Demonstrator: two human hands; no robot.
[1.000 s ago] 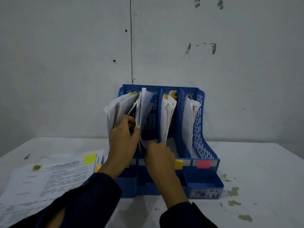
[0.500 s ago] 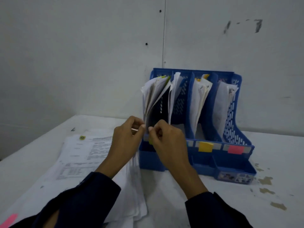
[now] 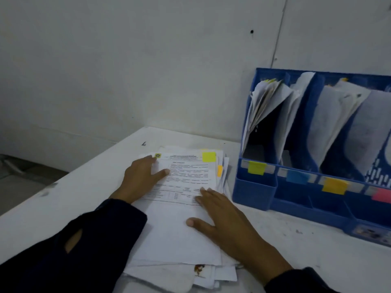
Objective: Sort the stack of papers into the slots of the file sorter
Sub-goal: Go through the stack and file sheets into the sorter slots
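Dim, bluish, soft picture.
You get slight blur throughout; file sorter [image 3: 317,144] slots fall into deep shadow, and its lines bow near the edge.

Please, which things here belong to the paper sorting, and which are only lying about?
Belong to the job:
stack of papers
top sheet's yellow tab
blue file sorter
slot tabs, e.g. yellow
left hand, right hand, both flat on the stack

Only there:
white table
wall

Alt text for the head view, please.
Both hands, left and right, rest flat on a paper stack on a white table. A blue file sorter with colour-tagged slots, holding papers, stands to the right.
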